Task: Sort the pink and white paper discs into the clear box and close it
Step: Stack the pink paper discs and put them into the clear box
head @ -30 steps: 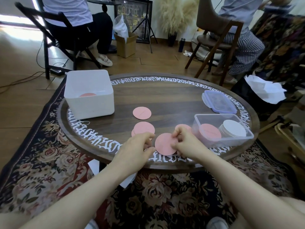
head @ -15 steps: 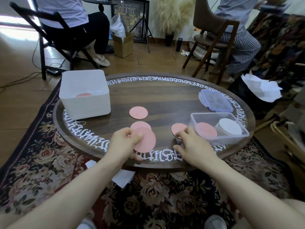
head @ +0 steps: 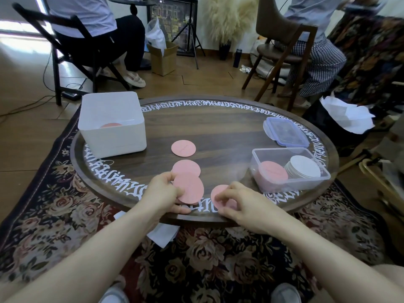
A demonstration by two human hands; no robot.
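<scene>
I see the clear box [head: 290,171] open at the right of the bench [head: 218,132], up and to the right of my right hand [head: 247,203]; that hand is much the nearer to it. Its long axis runs left to right, with a pink stack on its left side and a white stack [head: 305,166] on its right. My left hand [head: 162,193] pinches a pink disc [head: 190,189], thumb over the lower edge. My right fingers [head: 220,196] are curled down onto another pink disc [head: 219,193] lying near the bench edge; whether they grip it, I cannot tell. Two more pink discs lie beyond, and the lid [head: 285,132] rests behind the box.
</scene>
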